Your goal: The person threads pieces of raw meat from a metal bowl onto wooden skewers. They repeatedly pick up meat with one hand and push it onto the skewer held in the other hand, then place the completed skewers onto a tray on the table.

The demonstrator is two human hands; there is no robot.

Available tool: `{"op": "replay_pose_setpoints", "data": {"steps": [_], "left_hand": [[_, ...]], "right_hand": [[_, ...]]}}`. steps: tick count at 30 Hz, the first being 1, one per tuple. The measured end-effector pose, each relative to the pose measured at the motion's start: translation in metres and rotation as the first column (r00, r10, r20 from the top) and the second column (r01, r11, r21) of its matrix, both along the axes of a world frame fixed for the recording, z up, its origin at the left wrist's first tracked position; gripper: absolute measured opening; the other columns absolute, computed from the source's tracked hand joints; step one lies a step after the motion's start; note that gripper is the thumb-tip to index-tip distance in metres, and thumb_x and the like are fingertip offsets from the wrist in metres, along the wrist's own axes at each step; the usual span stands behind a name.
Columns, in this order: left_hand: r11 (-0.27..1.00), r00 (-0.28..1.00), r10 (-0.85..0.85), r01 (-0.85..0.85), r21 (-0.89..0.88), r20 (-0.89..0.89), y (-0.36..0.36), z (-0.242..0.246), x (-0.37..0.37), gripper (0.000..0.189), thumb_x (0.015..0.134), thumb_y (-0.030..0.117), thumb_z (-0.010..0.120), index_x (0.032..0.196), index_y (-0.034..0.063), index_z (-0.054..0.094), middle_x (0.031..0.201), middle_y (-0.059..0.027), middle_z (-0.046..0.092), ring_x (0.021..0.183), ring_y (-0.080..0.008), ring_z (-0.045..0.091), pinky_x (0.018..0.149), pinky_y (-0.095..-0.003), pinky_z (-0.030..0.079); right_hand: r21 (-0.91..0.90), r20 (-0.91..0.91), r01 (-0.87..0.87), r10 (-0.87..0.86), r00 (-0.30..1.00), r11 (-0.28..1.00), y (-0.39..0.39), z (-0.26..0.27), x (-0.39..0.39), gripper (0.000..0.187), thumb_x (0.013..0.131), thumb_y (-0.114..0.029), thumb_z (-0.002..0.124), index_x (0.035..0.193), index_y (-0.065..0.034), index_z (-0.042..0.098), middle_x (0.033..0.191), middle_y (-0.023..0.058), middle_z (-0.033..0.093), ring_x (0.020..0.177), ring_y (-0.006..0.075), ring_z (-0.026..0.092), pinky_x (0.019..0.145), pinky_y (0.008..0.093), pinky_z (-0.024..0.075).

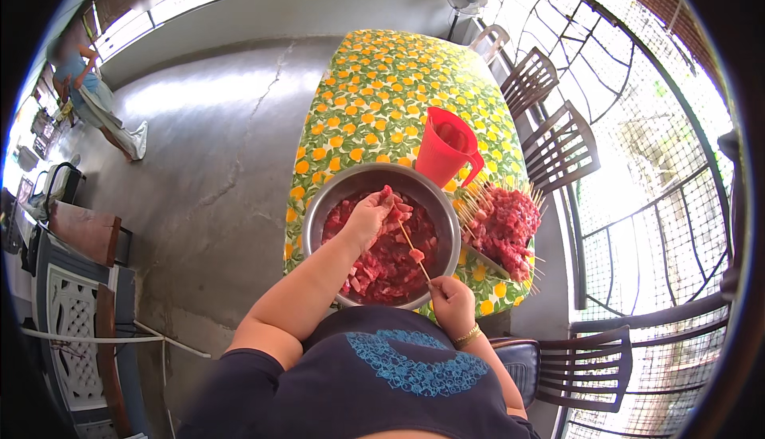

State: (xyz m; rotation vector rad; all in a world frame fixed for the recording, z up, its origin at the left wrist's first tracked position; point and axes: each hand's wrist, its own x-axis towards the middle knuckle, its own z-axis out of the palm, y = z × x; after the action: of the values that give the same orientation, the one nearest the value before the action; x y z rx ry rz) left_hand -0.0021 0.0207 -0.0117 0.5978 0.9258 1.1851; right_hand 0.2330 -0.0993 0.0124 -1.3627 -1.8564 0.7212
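Observation:
My left hand [369, 219] is over a wide stainless steel bowl [316, 206], pinching pieces of raw meat [404, 207] at the upper end of a thin bamboo skewer [423, 267]. Raw red and pale meat chunks [382, 268] fill the bowl's bottom. One chunk of meat [416, 255] sits partway down the skewer's shaft. At the bowl's near right rim, my right hand [452, 303] grips the skewer's lower end. To the right, a heap of skewered raw meat [508, 218] lies on a tray [491, 263], with bare stick ends poking out.
A red plastic pitcher [439, 149] stands behind the bowl on the fruit-print tablecloth [370, 101]. Plastic chairs [562, 146] line the table's right side by a metal grille [651, 212]. Another chair [588, 367] is at my right. Across the floor at far left stands a person [89, 89].

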Motion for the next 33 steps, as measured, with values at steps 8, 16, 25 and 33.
{"op": "replay_pose_setpoints", "data": {"steps": [8,16,25,33], "left_hand": [[0.987,0.987,-0.161,0.161,-0.017,-0.021,0.005,-0.004,-0.003,0.012,0.103,0.018,0.050,0.104,0.0073,0.056,0.101,-0.0171,0.070,0.088,-0.0235,0.071,0.075,-0.0332,0.056],[0.922,0.818,-0.132,0.309,0.235,-0.560,0.008,-0.011,-0.004,0.012,0.101,0.001,0.046,0.102,0.0002,0.057,0.090,-0.0085,0.064,0.086,-0.0170,0.067,0.073,-0.0297,0.052],[0.999,0.987,0.038,-0.041,-0.019,-0.154,-0.005,-0.011,0.023,0.013,0.101,0.007,0.042,0.109,0.0061,0.052,0.103,-0.0089,0.067,0.081,-0.0143,0.064,0.065,-0.0305,0.052],[0.992,0.935,0.075,-0.035,-0.121,0.348,-0.001,-0.021,0.030,0.012,0.101,0.004,0.043,0.098,0.0109,0.052,0.103,-0.0192,0.067,0.097,-0.0304,0.069,0.084,-0.0457,0.057]], "right_hand": [[0.083,0.074,-0.066,0.060,0.995,0.994,0.003,0.001,0.005,0.006,0.080,-0.003,0.070,0.085,-0.0039,0.071,0.076,0.0145,0.067,0.072,0.0321,0.065,0.065,0.0386,0.0509],[0.168,0.135,-0.086,0.064,0.989,0.982,0.002,0.011,0.009,0.005,0.080,0.000,0.068,0.084,-0.0019,0.069,0.071,0.0145,0.063,0.067,0.0323,0.061,0.062,0.0406,0.0473],[0.013,0.051,-0.021,0.020,0.998,1.000,-0.004,-0.008,0.004,0.003,0.085,-0.004,0.068,0.085,-0.0010,0.067,0.069,0.0133,0.062,0.062,0.0265,0.061,0.059,0.0351,0.0468],[-0.256,-0.106,-0.006,-0.022,0.994,0.967,-0.007,-0.029,0.003,0.004,0.087,-0.006,0.068,0.089,-0.0025,0.067,0.062,0.0026,0.057,0.055,0.0094,0.051,0.053,0.0267,0.0421]]}}
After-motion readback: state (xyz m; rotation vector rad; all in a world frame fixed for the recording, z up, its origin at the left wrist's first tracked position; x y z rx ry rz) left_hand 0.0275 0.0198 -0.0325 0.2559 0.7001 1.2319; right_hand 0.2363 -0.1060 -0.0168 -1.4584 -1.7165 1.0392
